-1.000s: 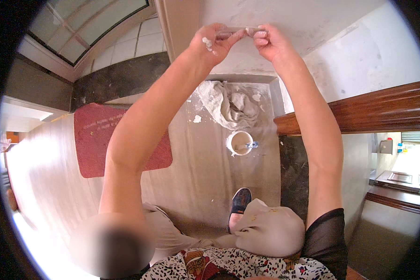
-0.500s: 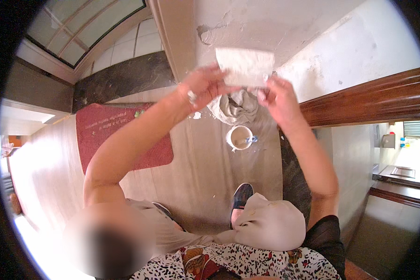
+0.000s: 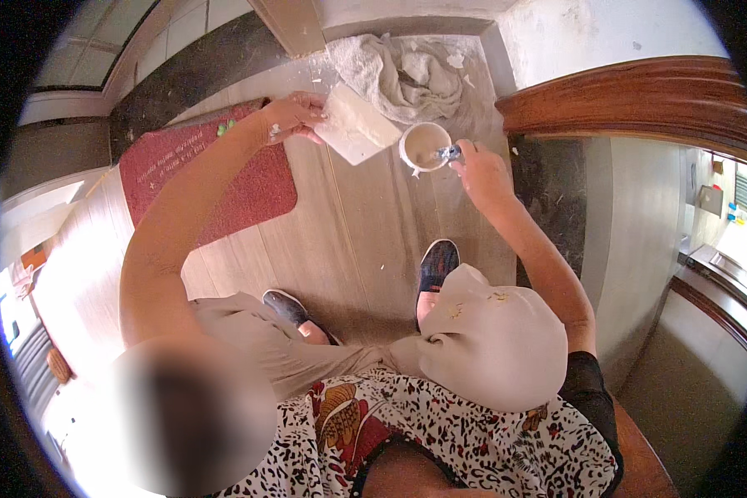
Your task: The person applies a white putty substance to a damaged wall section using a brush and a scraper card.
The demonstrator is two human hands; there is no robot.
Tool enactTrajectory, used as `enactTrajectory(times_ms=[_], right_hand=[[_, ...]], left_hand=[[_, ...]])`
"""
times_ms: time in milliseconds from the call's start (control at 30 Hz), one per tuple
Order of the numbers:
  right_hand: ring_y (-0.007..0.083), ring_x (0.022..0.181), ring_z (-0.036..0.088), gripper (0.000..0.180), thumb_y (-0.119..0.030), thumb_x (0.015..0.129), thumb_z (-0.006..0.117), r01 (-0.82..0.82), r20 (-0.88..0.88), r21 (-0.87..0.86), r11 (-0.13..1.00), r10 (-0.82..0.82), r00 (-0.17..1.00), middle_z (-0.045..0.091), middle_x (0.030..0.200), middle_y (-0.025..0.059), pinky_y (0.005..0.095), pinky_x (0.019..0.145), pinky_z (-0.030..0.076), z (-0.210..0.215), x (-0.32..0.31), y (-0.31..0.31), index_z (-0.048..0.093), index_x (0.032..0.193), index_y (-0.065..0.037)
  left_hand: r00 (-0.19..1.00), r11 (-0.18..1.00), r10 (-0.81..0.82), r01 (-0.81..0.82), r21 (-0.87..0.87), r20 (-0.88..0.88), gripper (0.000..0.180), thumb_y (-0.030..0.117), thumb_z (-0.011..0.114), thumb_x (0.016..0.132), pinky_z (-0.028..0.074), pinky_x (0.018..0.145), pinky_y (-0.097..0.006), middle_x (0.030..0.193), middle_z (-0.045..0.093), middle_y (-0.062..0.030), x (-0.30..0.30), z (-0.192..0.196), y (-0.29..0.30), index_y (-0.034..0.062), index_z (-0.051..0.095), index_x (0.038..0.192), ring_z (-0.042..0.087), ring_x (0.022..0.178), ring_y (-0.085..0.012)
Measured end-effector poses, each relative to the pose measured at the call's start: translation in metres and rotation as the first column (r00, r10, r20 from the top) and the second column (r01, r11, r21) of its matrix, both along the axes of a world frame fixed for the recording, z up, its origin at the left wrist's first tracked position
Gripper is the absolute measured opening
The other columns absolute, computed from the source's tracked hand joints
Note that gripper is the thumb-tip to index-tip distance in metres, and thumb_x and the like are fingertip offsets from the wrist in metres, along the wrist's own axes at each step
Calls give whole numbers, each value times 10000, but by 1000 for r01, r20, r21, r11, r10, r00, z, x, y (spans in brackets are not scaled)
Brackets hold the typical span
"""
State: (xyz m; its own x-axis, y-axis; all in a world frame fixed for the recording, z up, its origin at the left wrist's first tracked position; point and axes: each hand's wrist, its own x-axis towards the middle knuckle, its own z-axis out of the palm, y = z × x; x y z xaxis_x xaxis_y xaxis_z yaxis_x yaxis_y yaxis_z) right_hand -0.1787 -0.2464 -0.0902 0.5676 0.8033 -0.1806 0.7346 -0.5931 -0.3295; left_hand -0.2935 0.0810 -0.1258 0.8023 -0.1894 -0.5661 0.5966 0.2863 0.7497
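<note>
My left hand (image 3: 294, 119) grips one edge of a flat white rectangular board (image 3: 348, 143) smeared with pale paste. The board is tilted over the floor, just left of a white cup (image 3: 406, 158). Pale paste shows inside the cup, and some has dripped on its outer rim. Fingers of my right hand (image 3: 484, 178) are closed round the blue-grey handle (image 3: 450, 153) of a tool standing in the cup. Its working end is sunk in the paste and hidden.
A crumpled grey-white cloth (image 3: 398, 83) lies against the wall base, with pale flakes around it. A red doormat (image 3: 249, 191) covers the floor at left. Dark wooden moulding (image 3: 622, 100) juts in at right. My shoes (image 3: 438, 264) stand on the wood-look floor (image 3: 357, 224).
Both hands have come down from the wall. The board has moved lower and left in my left hand; my right hand has left the board and taken the tool handle in the cup.
</note>
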Motion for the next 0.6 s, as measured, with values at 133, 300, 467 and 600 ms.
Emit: enactTrajectory(times_ms=[133, 300, 467, 600], right_hand=[[313, 706, 509, 250, -128, 716, 560, -19, 34, 180, 983, 13, 999, 511, 770, 149, 367, 589, 408, -8, -3, -4, 449, 915, -27], [329, 669, 503, 171, -81, 708, 539, -193, -7, 142, 971, 196, 981, 512, 732, 146, 374, 590, 406, -10, -12, 10, 492, 861, -20], [313, 672, 511, 122, -28, 693, 501, -122, 2, 279, 953, 126, 992, 503, 724, 134, 374, 587, 412, -2, -1, 14, 519, 814, -19], [315, 678, 521, 88, -24, 661, 485, -231, 183, 270, 935, 186, 965, 508, 715, 143, 386, 589, 425, -5, 6, 17, 482, 749, -12]], left_hand=[[984, 983, -166, 160, -93, -59, 356, 125, 539, 752, 485, 662, -298, 961, 548, -110, -12, -5, -26, -22, 452, 1065, 556, 826, -176], [953, 958, -283, 287, 18, -108, 368, 175, 558, 745, 448, 645, -242, 946, 511, -75, -30, -17, -59, -6, 458, 1049, 507, 830, -136], [823, 830, -504, 377, 410, 263, 328, 67, 519, 739, 403, 719, -265, 932, 514, -54, -16, -16, -102, 28, 457, 1059, 472, 843, -124], [837, 835, -492, 375, 402, 241, 243, 30, 503, 733, 397, 724, -261, 909, 523, -54, -8, -24, -108, 33, 510, 977, 474, 822, -117]])
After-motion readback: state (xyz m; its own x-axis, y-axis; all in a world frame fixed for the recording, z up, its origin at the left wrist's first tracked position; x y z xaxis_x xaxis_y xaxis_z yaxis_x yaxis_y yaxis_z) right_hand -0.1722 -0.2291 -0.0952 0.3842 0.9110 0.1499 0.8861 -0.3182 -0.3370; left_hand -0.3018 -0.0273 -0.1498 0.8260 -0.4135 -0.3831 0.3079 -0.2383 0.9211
